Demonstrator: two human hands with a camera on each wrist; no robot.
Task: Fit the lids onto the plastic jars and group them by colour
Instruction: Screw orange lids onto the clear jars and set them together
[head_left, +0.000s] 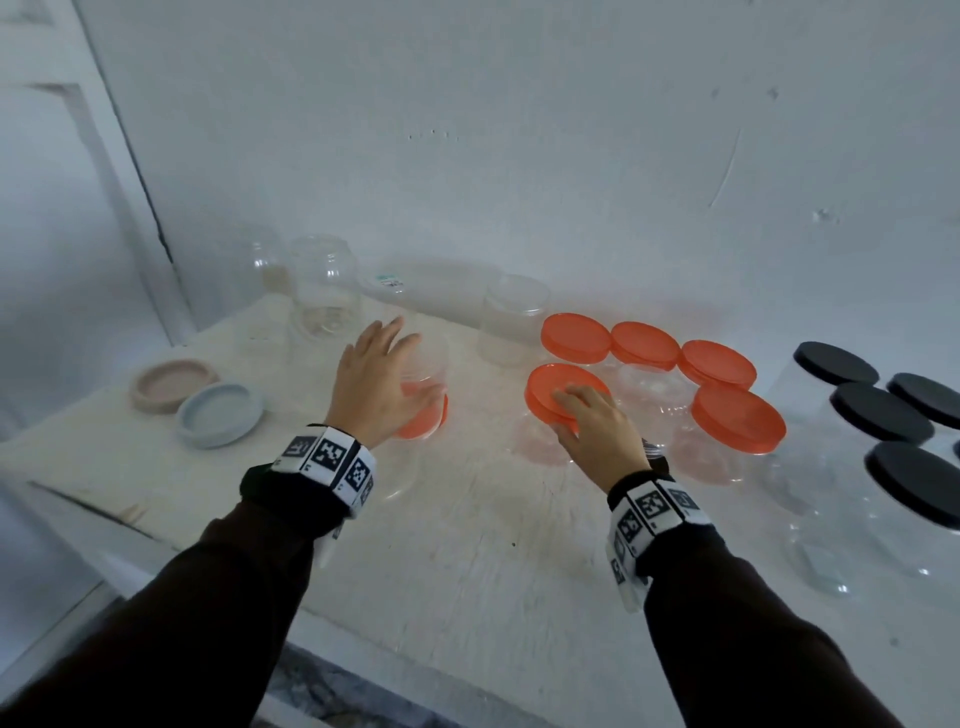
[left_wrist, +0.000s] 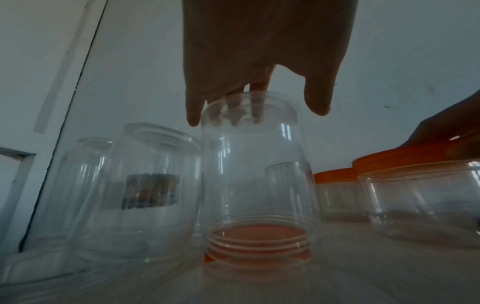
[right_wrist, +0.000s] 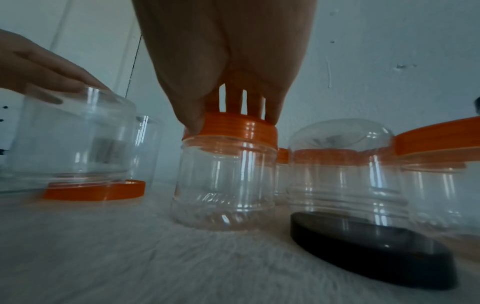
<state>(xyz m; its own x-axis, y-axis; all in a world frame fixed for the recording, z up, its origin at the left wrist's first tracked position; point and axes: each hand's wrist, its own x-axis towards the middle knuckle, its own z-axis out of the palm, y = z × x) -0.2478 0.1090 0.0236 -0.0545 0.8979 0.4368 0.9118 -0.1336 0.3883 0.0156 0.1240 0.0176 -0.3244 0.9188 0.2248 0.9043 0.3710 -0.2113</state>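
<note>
Orange lids mark the middle group: the right hand (head_left: 597, 431) grips the orange lid (head_left: 563, 397) of a clear plastic jar (right_wrist: 224, 185) from above, thumb and fingertips curled round its rim, the jar upright on the pale wooden surface (head_left: 467, 561). At about 9 o'clock from it, the left hand (head_left: 376, 382) rests over an upturned clear jar (left_wrist: 257, 174), mouth down in a second orange lid (right_wrist: 94, 190) lying on the surface. Its fingers spread over the jar's base and run down its sides; whether they truly clamp it is hard to tell through the clear plastic.

Four more orange-lidded jars (head_left: 737, 418) cluster from 12 to 3 o'clock of the right hand, their clear bodies barely visible from above. Further toward 3 o'clock stand black-lidded jars (head_left: 880, 418), the outermost cut off by the frame edge. In the right wrist view an upturned jar stands on a black lid (right_wrist: 371, 248); the head view hides it behind the right wrist.

At 9 o'clock of the left hand lie a beige lid (head_left: 174, 384) and a blue-grey lid (head_left: 221, 421), touching. Lidless clear jars (head_left: 324, 286) stand at 11 o'clock against the wall, faint and blurred.
</note>
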